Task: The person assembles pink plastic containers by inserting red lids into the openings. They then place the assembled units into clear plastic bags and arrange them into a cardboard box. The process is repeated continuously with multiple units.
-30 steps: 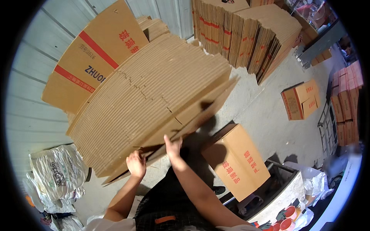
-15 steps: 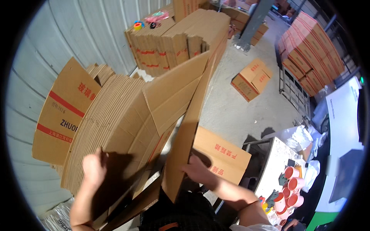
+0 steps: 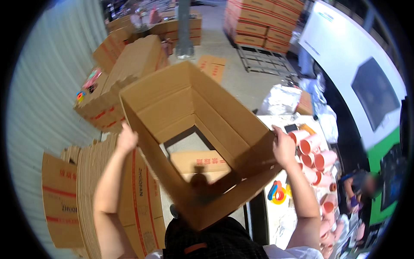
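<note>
A large brown cardboard box (image 3: 224, 121) is held up in front of me, spread into a rectangle. It is tilted, and the floor shows through its unclosed bottom. My left hand (image 3: 127, 138) is closed on its left wall near the upper edge. My right hand (image 3: 284, 147) grips the right corner, thumb over the rim. Under the box, seen through it, a closed carton (image 3: 200, 162) with red print stands on the floor. A stack of flattened cartons (image 3: 92, 194) leans by the wall below my left hand.
At right a white table (image 3: 276, 216) bears several pink cups (image 3: 324, 159) and tape rolls (image 3: 279, 194). Behind it, a person (image 3: 358, 185) sits or stands by a white and green machine (image 3: 384, 151). More flattened cartons (image 3: 133, 60), a pillar (image 3: 183, 30) and stacked boxes (image 3: 263, 21) stand farther off.
The folded carton has been opened out into a box and lifted in front of me. My left hand has come up onto its wall, my right to its right corner. The view has turned right.
</note>
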{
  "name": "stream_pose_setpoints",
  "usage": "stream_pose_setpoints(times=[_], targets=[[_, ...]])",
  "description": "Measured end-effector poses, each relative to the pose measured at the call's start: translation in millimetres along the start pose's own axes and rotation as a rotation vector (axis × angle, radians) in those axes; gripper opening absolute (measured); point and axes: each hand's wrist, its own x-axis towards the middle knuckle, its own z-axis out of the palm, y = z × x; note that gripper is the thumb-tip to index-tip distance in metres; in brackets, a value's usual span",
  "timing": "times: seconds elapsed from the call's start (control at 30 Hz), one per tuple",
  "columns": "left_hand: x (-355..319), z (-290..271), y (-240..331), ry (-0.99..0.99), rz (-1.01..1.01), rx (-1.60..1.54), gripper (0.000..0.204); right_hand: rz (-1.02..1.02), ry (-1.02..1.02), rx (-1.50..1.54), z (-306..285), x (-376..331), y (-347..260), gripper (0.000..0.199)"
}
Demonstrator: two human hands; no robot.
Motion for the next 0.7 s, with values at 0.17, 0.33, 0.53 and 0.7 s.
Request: stream_pose_setpoints(times=[0.17,0.33,0.53,0.7], targets=[[-73.1,96.1,133.4,0.459,0.633,0.192,0.065,0.431,0.108,-0.116,14.3,-141.2,1.6,0.107],[-102.9,54.9,119.6,-0.381,1.291,0.238,0.023,0.723,0.62,0.547,34.0,-180.1,51.6,0.077],[-132.6,34.6,113.2,-0.382,1.713,0.332,0.019,0.574,0.745,0.719,6.8,-173.3,117.5,0.068],[-76.8,17.7,163.6,-0.205,1.413,0.074,0.039,0.577,0.686,0.439,41.3,-122.3,86.9,0.055]])
